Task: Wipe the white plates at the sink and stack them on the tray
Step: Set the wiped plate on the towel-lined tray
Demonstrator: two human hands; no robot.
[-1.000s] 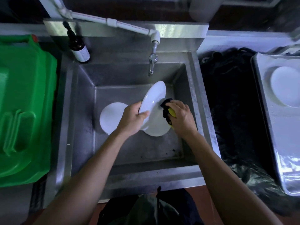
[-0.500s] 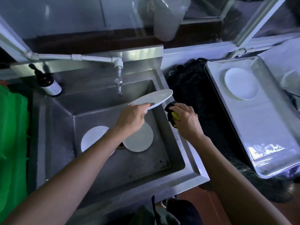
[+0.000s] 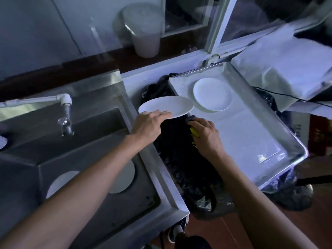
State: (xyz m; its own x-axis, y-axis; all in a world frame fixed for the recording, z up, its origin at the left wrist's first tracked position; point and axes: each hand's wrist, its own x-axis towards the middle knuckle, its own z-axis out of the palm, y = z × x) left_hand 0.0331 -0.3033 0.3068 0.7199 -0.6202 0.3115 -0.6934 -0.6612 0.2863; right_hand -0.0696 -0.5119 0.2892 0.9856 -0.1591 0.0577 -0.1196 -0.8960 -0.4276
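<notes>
My left hand (image 3: 149,124) grips the near rim of a white plate (image 3: 168,106), held almost flat above the gap between the sink and the metal tray (image 3: 251,141). My right hand (image 3: 205,134) is closed on a dark and yellow sponge (image 3: 193,129) just below that plate, at the tray's left edge. One white plate (image 3: 212,94) lies on the tray near its far end. Two more white plates (image 3: 123,178) (image 3: 59,182) lie on the bottom of the steel sink (image 3: 80,137), partly hidden by my left forearm.
A tap (image 3: 65,114) on a white pipe hangs over the sink's back. A black plastic bag (image 3: 181,168) fills the gap between sink and tray. White cloth (image 3: 280,65) lies beyond the tray, a plastic container (image 3: 143,33) on the sill behind.
My left hand has carried the plate up out of the sink and rightward to the tray's edge, tilting it flat. My right hand followed with the sponge. The view swung right.
</notes>
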